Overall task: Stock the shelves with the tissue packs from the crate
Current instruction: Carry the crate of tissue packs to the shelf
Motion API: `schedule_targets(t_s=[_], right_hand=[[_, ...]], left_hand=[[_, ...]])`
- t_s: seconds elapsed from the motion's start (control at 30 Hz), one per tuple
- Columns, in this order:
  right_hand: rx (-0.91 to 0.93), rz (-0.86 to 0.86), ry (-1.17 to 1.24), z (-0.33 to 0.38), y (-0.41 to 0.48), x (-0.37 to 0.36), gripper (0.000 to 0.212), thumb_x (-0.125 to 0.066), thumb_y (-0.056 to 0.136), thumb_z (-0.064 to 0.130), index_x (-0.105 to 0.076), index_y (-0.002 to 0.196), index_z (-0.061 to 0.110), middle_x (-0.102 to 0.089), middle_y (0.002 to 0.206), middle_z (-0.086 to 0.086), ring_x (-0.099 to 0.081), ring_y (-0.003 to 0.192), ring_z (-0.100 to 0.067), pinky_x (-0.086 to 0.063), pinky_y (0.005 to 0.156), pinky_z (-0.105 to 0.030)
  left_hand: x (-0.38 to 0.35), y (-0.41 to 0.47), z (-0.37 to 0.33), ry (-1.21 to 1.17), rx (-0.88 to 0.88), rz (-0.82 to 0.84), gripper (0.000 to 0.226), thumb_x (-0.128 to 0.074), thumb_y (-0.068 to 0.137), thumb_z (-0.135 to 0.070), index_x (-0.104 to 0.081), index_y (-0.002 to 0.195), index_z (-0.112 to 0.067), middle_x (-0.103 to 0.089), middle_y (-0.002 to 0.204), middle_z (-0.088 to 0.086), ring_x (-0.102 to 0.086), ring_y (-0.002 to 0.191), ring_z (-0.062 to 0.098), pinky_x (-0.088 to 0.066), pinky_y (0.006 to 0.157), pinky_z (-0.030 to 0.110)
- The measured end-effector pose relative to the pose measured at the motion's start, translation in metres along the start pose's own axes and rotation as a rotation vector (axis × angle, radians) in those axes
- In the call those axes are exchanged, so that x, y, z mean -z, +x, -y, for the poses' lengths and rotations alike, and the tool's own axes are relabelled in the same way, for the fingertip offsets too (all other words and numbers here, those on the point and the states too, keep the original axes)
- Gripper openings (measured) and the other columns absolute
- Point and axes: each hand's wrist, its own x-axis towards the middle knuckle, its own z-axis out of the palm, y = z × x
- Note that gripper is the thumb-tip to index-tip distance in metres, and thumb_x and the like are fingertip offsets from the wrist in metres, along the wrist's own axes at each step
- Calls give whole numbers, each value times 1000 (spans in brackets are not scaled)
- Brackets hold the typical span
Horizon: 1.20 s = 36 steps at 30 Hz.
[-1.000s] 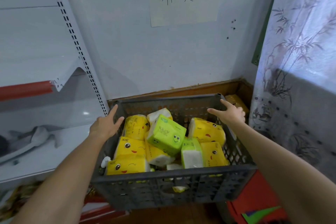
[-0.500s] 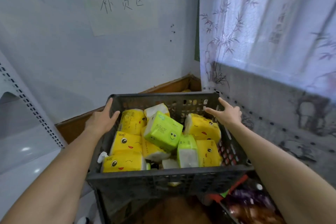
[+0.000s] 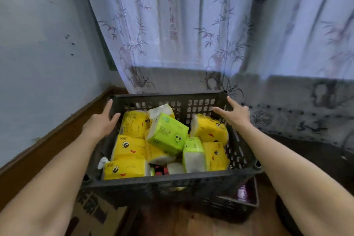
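while both hands hold the crate, keep it level

since no shelves show in this view, the step in hand looks like carrying the loaded crate (image 3: 168, 96) toward them, with no pack picked yet. the left hand (image 3: 99, 124) grips the left wall near the far corner, thumb hooked inside and forefinger stretched up along the rim. the right hand (image 3: 236, 116) grips the right wall the same way. the tissue packs (image 3: 130, 145) lie jumbled inside the crate, mostly yellow, with a green pack (image 3: 168, 134) tilted on top of the heap. to do this well i would keep the rim level, since that top pack sits loose and could slide off on a tilt. both grips sit far forward, so the near end may sag; drawing the near wall against the body should steady it. i would also turn slowly beside the curtain (image 3: 191, 25) just beyond the far wall.

hard to make out: the outer fingers of both hands are behind the walls, so how far they wrap is unseen. whether the crate hangs free or rests on the cardboard box (image 3: 92, 209) and the second dark crate (image 3: 247, 197) below it, i cannot tell. the bottom layer of packs is buried, and the print on them is too small to read
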Motion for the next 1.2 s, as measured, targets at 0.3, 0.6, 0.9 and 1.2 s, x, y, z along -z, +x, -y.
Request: schedule_targets(t_s=[0.3, 0.6, 0.9, 1.2], right_hand=[[-325, -304, 66, -111, -84, 107, 87, -63, 72, 64, -25, 145, 36, -24, 147, -23, -19, 137, -38, -24, 110, -46], [-565, -560, 47, -217, -182, 221, 89, -61, 69, 69, -26, 144, 37, -33, 146, -16, -24, 135, -36, -28, 108, -44], [-779, -752, 19, -302, -293, 311, 86, -60, 73, 66, -25, 145, 35, -32, 145, -19, -27, 135, -36, -29, 107, -44], [-964, -887, 32, -344, -402, 341, 90, -61, 72, 67, -22, 146, 36, -28, 150, -15, -20, 138, -36, -25, 109, -48]], left_hand=[[-27, -6, -152, -18, -386, 87, 63, -26, 96, -55, 4, 149, -38, -51, 128, 26, -55, 109, 40, -43, 77, 40], [-56, -85, -321, -66, -729, 172, 63, -29, 97, -53, 2, 149, -36, -56, 123, 25, -58, 103, 38, -44, 74, 38], [-81, -202, -456, -94, -997, 266, 63, -29, 97, -53, 2, 149, -37, -59, 117, 22, -55, 84, 30, -42, 65, 33], [-95, -302, -535, -58, -1245, 337, 63, -29, 96, -53, 3, 149, -38, -58, 118, 24, -57, 84, 32, -43, 65, 33]])
